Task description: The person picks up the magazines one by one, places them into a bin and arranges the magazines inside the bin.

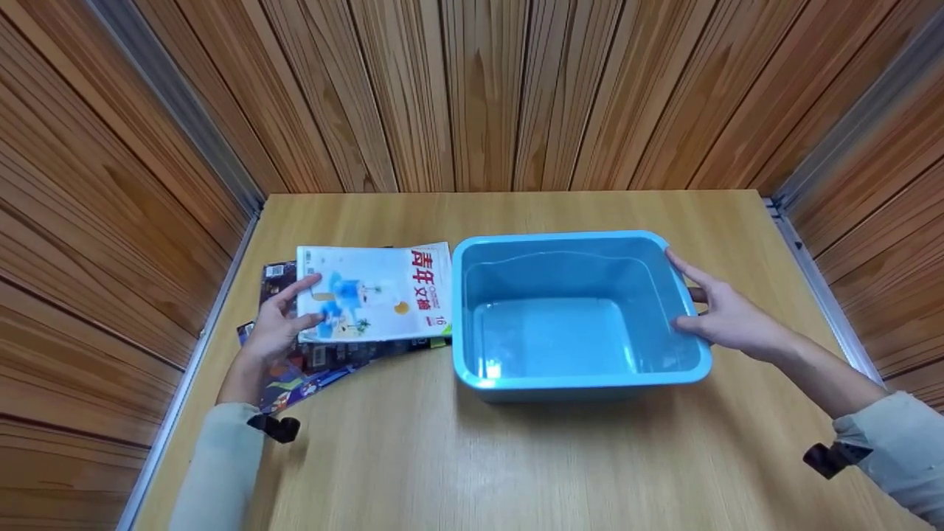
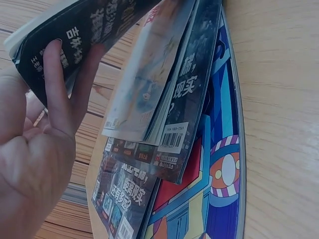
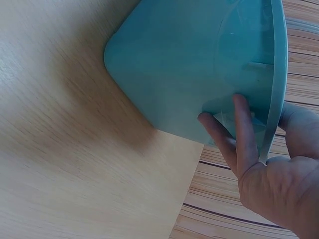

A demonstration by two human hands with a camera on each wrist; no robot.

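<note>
A white magazine with a blue cover drawing and red lettering tops a fanned stack of magazines on the left of the wooden table. My left hand pinches its left edge, thumb on the cover and fingers under the dark back cover, so that edge lifts off the stack. An empty blue plastic tub stands at the table's middle. My right hand grips its right rim, with the fingers flat on the outer wall and the thumb inside.
Wood-panelled walls close in the table on the back and both sides, with metal strips in the corners. Bare tabletop lies in front of the tub and behind it. A colourful magazine lies lowest in the stack.
</note>
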